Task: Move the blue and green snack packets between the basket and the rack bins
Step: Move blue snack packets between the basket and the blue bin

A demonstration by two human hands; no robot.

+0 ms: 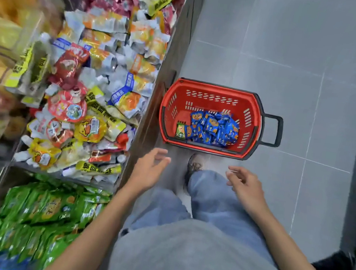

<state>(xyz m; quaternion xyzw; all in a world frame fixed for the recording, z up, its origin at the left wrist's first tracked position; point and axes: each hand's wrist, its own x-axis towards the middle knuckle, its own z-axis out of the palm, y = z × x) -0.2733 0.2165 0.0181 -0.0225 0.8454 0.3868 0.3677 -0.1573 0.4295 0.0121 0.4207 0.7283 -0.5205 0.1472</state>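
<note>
both hands empty, fingers loosely spread: left hand (150, 168), right hand (244, 182). blue packets (214, 127) piled in the basket (214, 91) on the floor, one green packet (180, 130) at its left edge. i'd scoop handfuls, not singles.

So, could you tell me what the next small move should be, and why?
Probably reach the right hand down into the red basket and grip a few blue packets. Both it and the left hand are open and hold nothing, and those packets, with one green packet beside them, lie in the basket ahead.
</note>
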